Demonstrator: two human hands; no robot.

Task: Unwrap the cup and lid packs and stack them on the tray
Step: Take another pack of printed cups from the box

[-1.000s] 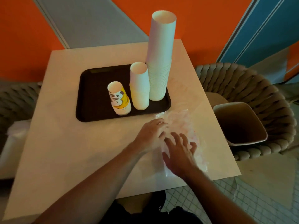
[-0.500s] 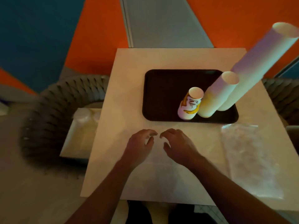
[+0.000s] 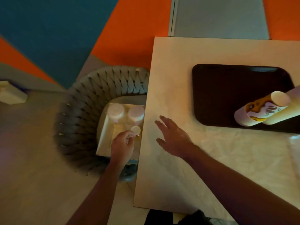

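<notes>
Our left hand [image 3: 122, 143] curls its fingers on a wrapped lid pack [image 3: 135, 129] at their one o'clock; our right hand [image 3: 174, 138] hovers spread wide above the table [image 3: 170, 70].

One view only, head-worn, wide-angle; nothing shared with a second camera. It is looking steeply down from above the near edge of the table [image 3: 170, 78], tilted somewhat leftward, so the table is filling the right half of the frame and the woven chair [image 3: 84, 120] with its open box [image 3: 105, 135] is sitting at centre left. Both forearms are entering from the bottom edge; left hand [image 3: 122, 144] and right hand [image 3: 172, 137] are lying close under the lens, mid-frame. The dark tray [image 3: 227, 95] is running off the right edge. Orange and blue wall panels are taking up the top. Verticals are leaning outward near the borders, edges slightly blurred.
</notes>
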